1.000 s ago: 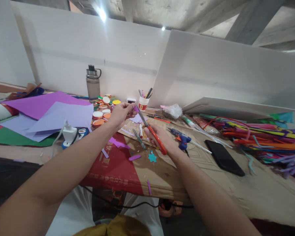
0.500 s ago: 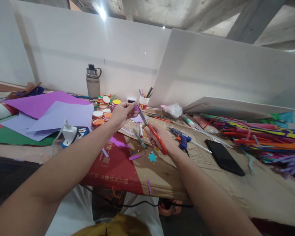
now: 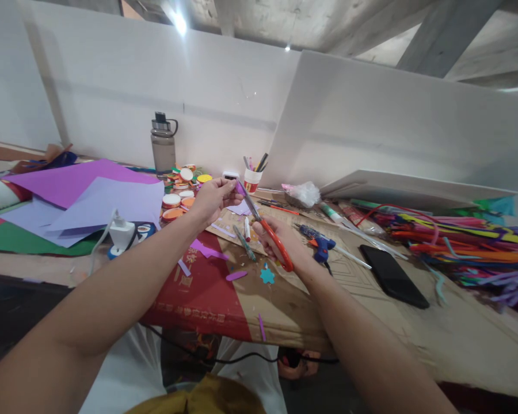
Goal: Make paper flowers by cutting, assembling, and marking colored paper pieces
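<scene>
My left hand [image 3: 218,200] pinches a small purple piece [image 3: 240,188] between thumb and fingertips. Red-handled scissors [image 3: 277,244] are in my right hand [image 3: 280,238], their blades pointing up and left, with the tips at the purple piece. How far the blades are apart is too small to tell. Beneath my hands, purple scraps [image 3: 236,276] and a teal flower-like shape [image 3: 267,275] lie on the cardboard. A pen-like tool [image 3: 244,242] and a white marker [image 3: 247,229] rest just left of my right hand.
Purple sheets [image 3: 107,207], a white plug [image 3: 123,234] and a bottle [image 3: 163,146] stand or lie left. A cup of pens [image 3: 252,179] is behind. Rightward are a blue glue gun [image 3: 322,244], a black phone [image 3: 392,276] and colourful pipe cleaners [image 3: 466,238].
Almost nothing differs. The purple piece and the fingertips of my left hand have shifted very slightly; both hands keep their hold.
</scene>
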A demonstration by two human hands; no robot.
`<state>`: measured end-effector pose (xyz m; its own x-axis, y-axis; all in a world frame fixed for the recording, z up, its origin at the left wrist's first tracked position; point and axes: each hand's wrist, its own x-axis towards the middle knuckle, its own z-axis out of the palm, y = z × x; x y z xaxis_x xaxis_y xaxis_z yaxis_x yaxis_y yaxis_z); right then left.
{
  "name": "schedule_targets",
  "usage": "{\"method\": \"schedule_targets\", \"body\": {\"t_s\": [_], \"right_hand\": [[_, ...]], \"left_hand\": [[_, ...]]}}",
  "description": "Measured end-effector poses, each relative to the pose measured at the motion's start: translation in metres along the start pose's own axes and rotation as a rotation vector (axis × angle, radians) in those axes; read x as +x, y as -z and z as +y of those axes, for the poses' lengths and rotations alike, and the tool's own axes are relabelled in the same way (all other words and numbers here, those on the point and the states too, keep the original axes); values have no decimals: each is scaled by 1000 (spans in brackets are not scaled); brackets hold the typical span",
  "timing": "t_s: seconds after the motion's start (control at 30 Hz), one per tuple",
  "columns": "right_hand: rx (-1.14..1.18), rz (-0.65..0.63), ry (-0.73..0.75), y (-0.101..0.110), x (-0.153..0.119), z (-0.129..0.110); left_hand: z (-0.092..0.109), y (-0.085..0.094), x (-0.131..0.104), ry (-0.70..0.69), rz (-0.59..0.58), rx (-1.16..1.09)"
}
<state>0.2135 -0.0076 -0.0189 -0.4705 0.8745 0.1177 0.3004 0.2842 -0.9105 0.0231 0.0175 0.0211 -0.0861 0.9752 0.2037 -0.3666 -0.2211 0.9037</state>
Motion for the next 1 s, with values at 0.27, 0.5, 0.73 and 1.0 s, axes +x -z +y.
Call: {"method": "schedule_targets", "body": {"t_s": [0.27, 0.5, 0.73, 1.0], "right_hand": [[-59, 4, 21, 2, -2, -5], [-61, 22, 7, 0, -4, -8], [-48, 35, -19, -2, -5, -7], [-26, 55, -46, -4, -6, -10]], "left_hand": [[0, 0, 1, 5, 1, 4], [-1, 1, 1, 11, -1, 1], [-2, 2, 2, 14, -13, -17], [0, 2, 3, 42, -13, -47]]}}
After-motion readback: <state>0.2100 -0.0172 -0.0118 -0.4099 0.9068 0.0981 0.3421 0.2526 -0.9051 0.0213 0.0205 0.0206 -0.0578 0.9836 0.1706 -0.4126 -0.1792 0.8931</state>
